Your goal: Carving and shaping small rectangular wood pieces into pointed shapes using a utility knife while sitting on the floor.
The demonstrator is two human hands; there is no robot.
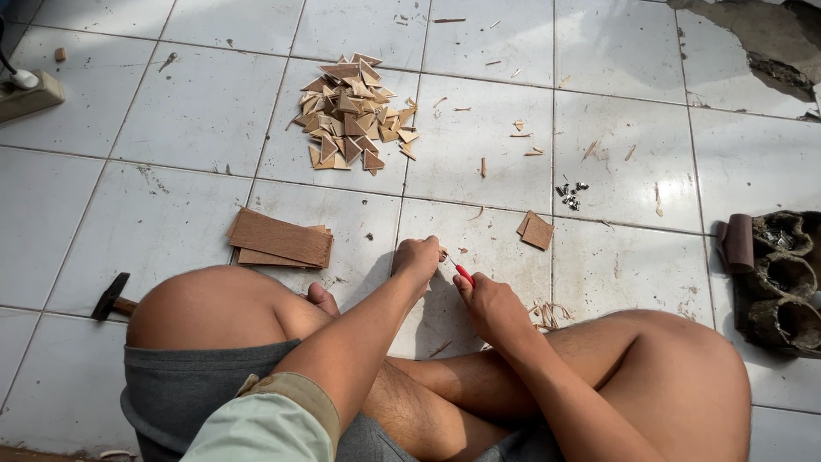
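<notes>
White tile floor (197,111): one hammer (111,296), one wood-triangle pile (355,114), two hands.

We sit on a white tiled floor (188,103) w/ a heap of small triangular wood offcuts (352,113), flat brown wood sheets (280,239), black-headed hammer (111,297), small metal screws (570,195), scattered shavings.

On the white tiled floor (171,103) lies a heap of small triangular wooden offcuts (352,111), a stack of flat brown wooden sheets (280,239), a black-headed hammer (113,298), scattered small metal screws (570,195) and a dark worn pouch (778,278).
</notes>
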